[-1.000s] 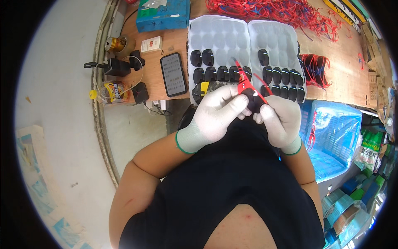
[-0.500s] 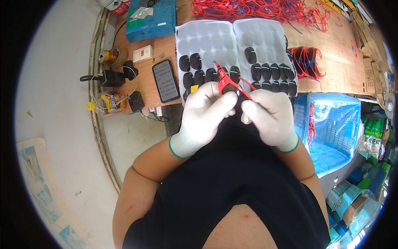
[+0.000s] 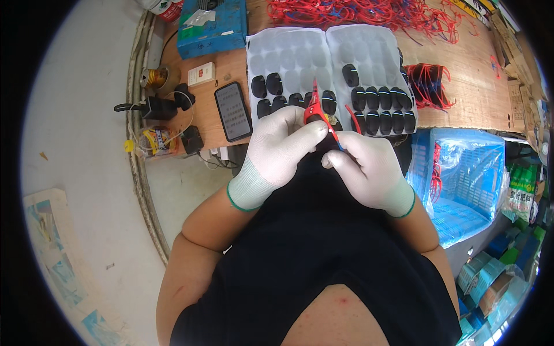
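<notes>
Red glasses frame (image 3: 314, 109) is held up in front of my chest, one temple pointing away from me. My left hand (image 3: 280, 153), in a white glove with a green-edged cuff, pinches the frame near its front with thumb and fingers. My right hand (image 3: 372, 170), gloved alike, has its bent fingers against the frame's other side, its thumb lower down. A second red temple (image 3: 354, 119) sticks up beside the right fingers. Beyond the hands lie white moulded trays (image 3: 288, 43) with dark lenses (image 3: 372, 99) standing in rows; the gloves hide part of the nearest ones.
Left of the trays lie a phone (image 3: 233, 112), a small white box (image 3: 201, 74) and a blue box (image 3: 212, 29). Red frames (image 3: 369, 12) are heaped at the back, with a bundled stack (image 3: 428, 86) at right. A plastic-lined blue crate (image 3: 464, 173) stands below the table's right side.
The glasses frame has turned, so its temple now points more straight away from me. Both hands have shifted slightly, and my right thumb has moved down from the frame.
</notes>
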{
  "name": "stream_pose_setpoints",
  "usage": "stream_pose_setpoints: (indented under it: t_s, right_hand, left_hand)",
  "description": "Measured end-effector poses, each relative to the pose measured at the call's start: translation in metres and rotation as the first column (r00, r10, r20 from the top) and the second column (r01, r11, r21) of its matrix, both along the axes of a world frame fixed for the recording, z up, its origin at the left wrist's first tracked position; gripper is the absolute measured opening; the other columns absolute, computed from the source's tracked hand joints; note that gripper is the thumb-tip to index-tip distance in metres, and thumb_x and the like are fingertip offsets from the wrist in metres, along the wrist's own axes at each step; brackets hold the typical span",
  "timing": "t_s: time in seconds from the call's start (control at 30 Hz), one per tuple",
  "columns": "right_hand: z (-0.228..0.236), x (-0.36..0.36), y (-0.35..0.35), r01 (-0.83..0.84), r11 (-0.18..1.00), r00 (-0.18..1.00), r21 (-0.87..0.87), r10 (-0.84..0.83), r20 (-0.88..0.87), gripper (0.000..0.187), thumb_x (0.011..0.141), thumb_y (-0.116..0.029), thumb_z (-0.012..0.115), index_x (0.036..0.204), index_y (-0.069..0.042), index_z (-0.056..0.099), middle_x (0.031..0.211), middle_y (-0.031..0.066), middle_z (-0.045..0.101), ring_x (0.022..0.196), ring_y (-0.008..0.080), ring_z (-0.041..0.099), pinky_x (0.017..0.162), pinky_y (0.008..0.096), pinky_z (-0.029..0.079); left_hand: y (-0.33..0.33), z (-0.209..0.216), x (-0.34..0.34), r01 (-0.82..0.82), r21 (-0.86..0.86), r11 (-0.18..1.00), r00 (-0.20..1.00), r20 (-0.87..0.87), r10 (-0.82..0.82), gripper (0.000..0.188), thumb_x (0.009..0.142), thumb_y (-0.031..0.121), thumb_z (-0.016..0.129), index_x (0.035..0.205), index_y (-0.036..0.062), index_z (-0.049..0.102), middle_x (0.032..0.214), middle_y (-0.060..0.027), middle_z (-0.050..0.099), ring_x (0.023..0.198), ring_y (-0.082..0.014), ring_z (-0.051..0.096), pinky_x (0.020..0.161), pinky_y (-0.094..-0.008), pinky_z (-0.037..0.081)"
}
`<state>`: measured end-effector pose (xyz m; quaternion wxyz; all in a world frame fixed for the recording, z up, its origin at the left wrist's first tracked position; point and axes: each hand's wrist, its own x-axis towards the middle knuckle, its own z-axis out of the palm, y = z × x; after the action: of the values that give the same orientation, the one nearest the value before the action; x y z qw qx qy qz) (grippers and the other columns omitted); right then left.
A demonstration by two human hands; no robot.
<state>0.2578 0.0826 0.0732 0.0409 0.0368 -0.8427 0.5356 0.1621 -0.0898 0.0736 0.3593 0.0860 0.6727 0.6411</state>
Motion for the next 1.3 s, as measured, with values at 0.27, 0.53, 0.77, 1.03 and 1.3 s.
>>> stream_pose_setpoints:
  t_s: [0.27, 0.53, 0.77, 1.03, 1.3]
  right_hand:
    - [0.011, 0.002, 0.008, 0.069, 0.99, 0.982, -0.12, -0.047, 0.18, 0.014, 0.094, -0.01, 0.06, 0.086, 0.001, 0.063, 0.072, 0.0109, 0.069, 0.064, 0.0213, 0.068, 0.06, 0.0312, 0.051]
    - [-0.006, -0.012, 0.001, 0.213, 0.88, 0.962, -0.425, -0.113, 0.248, 0.016, 0.097, -0.008, 0.056, 0.088, 0.004, 0.062, 0.072, 0.0076, 0.066, 0.067, 0.0111, 0.065, 0.064, 0.0275, 0.051]
    - [0.009, -0.012, -0.007, 0.188, 0.917, 0.975, -0.353, -0.13, 0.181, 0.012, 0.096, -0.007, 0.059, 0.093, 0.003, 0.062, 0.07, 0.0106, 0.066, 0.063, 0.016, 0.067, 0.06, 0.0295, 0.051]
    - [0.019, -0.021, -0.01, 0.218, 0.955, 0.975, -0.203, -0.205, 0.086, 0.008, 0.091, -0.007, 0.063, 0.094, 0.0, 0.062, 0.072, 0.018, 0.066, 0.064, 0.0326, 0.069, 0.056, 0.0355, 0.051]
    - [0.033, -0.021, -0.015, 0.222, 0.975, 0.965, 0.027, -0.216, -0.15, 0.01, 0.089, -0.005, 0.064, 0.097, 0.001, 0.062, 0.071, 0.0172, 0.063, 0.06, 0.0331, 0.066, 0.054, 0.0363, 0.049]
  left_hand:
    - [0.001, 0.018, 0.004, 0.064, 0.044, 0.997, 0.995, -0.078, -0.06, 0.016, 0.102, 0.011, 0.057, 0.105, -0.0032, 0.066, 0.086, -0.0015, 0.065, 0.078, -0.0069, 0.057, 0.075, -0.0247, 0.049]
    - [0.01, -0.006, 0.009, 0.044, 0.177, 0.983, 0.996, -0.085, -0.029, 0.013, 0.102, 0.005, 0.056, 0.112, -0.0028, 0.058, 0.098, -0.0076, 0.065, 0.087, -0.0123, 0.063, 0.082, -0.0306, 0.053]
    - [-0.005, 0.002, 0.006, 0.068, 0.346, 0.936, 0.998, -0.01, -0.069, 0.013, 0.103, 0.005, 0.055, 0.112, -0.0041, 0.059, 0.095, -0.0088, 0.067, 0.088, -0.0155, 0.065, 0.084, -0.0314, 0.053]
    - [-0.003, 0.008, -0.004, 0.137, 0.208, 0.969, 0.945, -0.32, -0.065, 0.015, 0.104, 0.012, 0.058, 0.106, -0.0027, 0.063, 0.092, -0.0067, 0.069, 0.083, -0.0103, 0.065, 0.077, -0.0267, 0.055]
    - [-0.005, 0.001, -0.01, 0.172, 0.276, 0.946, 0.969, -0.218, -0.112, 0.015, 0.104, 0.012, 0.058, 0.103, -0.0029, 0.062, 0.093, -0.0073, 0.068, 0.085, -0.0117, 0.066, 0.076, -0.0264, 0.055]
